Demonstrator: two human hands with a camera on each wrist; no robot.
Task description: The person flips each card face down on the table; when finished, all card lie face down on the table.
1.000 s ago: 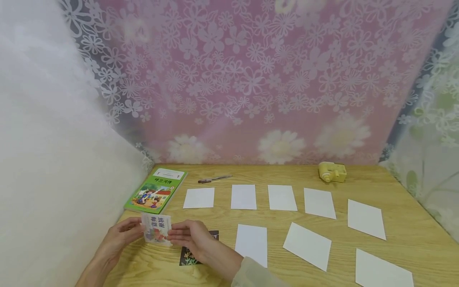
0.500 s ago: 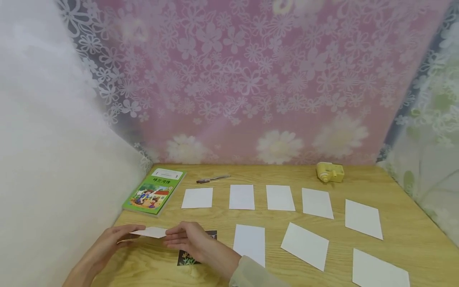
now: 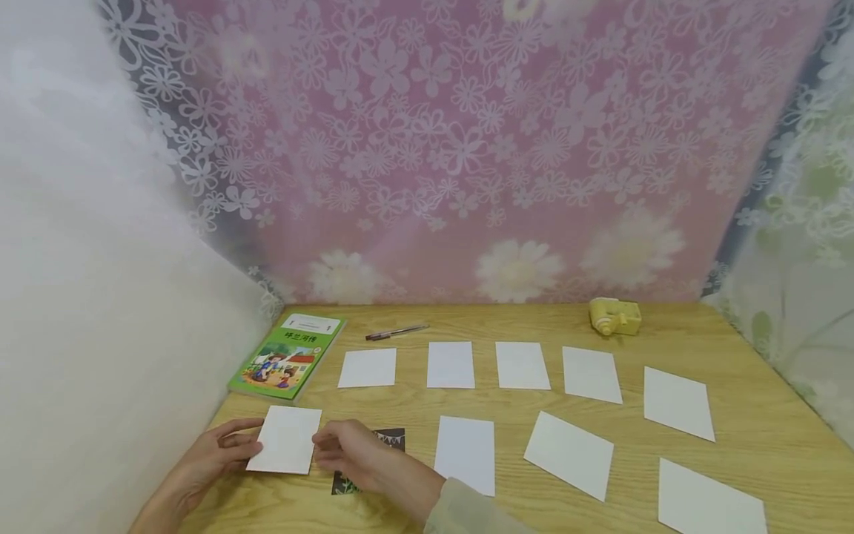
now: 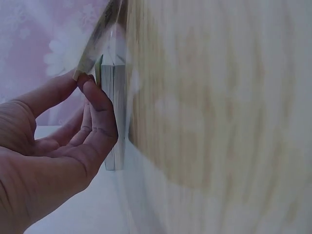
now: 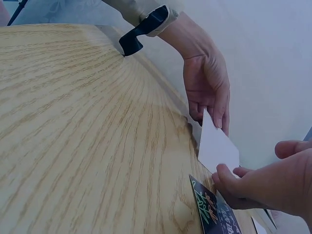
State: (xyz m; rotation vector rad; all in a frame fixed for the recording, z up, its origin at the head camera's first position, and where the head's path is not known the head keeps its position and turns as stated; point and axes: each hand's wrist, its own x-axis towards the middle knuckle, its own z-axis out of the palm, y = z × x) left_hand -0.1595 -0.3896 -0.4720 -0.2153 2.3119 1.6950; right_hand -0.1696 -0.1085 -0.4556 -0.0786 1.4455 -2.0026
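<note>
A small card, its blank white side up, is held just above the wooden table in front of the green book. My left hand pinches its left edge between thumb and fingers. At the opposite edge, the curled fingers of my right hand hold the card; the right wrist view shows the thumb over it. Beneath my right hand lies a black card with coloured plant drawings, partly covered in the head view. The left wrist view shows the pinched card nearly edge-on.
Several white cards lie face down in two rows, among them a near one and a far one. A pen lies behind the far row. A yellow camera-shaped object stands at the back right. Fabric walls enclose the table.
The card showed a printed picture with Chinese characters, then tipped almost edge-on, and now shows its blank white side. Both hands stay at its two edges.
</note>
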